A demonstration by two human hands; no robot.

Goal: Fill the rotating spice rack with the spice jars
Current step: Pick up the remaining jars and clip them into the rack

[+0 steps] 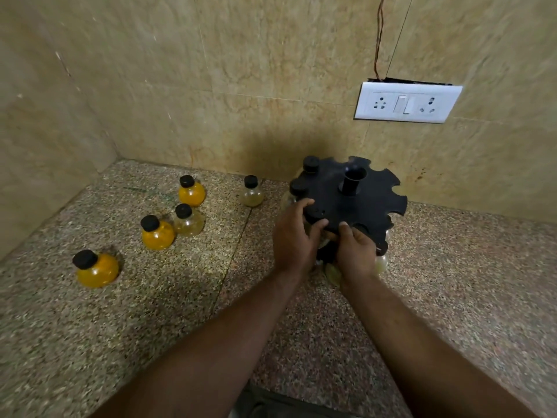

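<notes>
My left hand (pixel 294 236) curls round a jar (pixel 315 212) seated in the near rim of the rack (pixel 376 203). My right hand (pixel 355 251) pinches that rim, thumb on top. The rack stands by the counter's (pixel 452 282) back edge, and five loose jars (pixel 156 233) sit towards its back left corner.

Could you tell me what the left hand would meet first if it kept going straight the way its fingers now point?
The rack: the left hand points up-right, its fingers round a jar cap at the rack's edge; beyond, probably the centre post, though depth is unclear.
</notes>
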